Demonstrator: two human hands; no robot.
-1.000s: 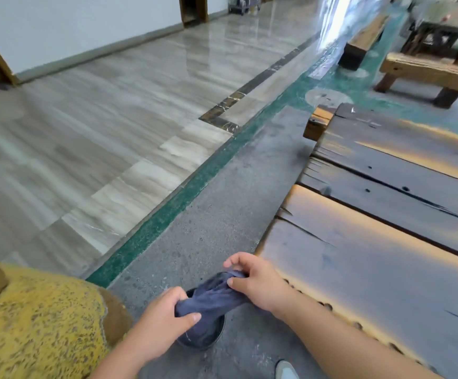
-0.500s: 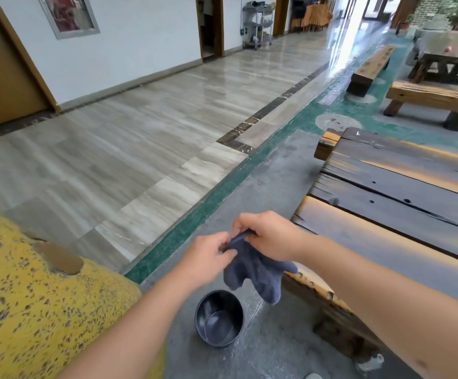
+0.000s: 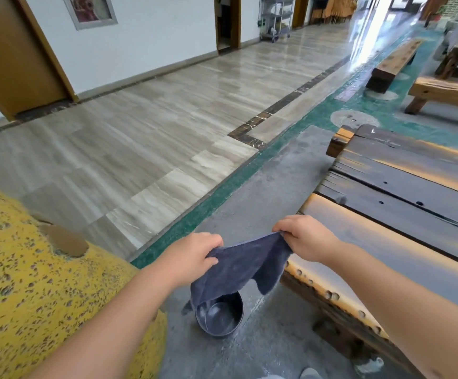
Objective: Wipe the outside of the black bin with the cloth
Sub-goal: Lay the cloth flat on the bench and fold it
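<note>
I see one round black plastic bin (image 3: 219, 317) on the grey concrete floor (image 3: 271, 192), beside one dark plank bench (image 3: 403, 214). One dark-blue cloth (image 3: 245, 265) hangs above it, pinched by left hand (image 3: 192, 258) and right hand (image 3: 308, 237). No writing readable.

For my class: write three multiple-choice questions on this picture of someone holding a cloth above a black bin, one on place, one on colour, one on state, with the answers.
1. Where is the black bin?
A. on the wooden bench
B. on the grey floor beside the bench
C. in the person's lap

2. What colour is the cloth?
A. dark blue-grey
B. white
C. red

3. How is the cloth held?
A. bunched in one hand
B. lying in the bin
C. stretched between both hands

Answers: 1 B, the bin stands on the floor next to the wooden bench. 2 A, its fabric is dark blue-grey. 3 C, the left hand and right hand each grip an end.
</note>
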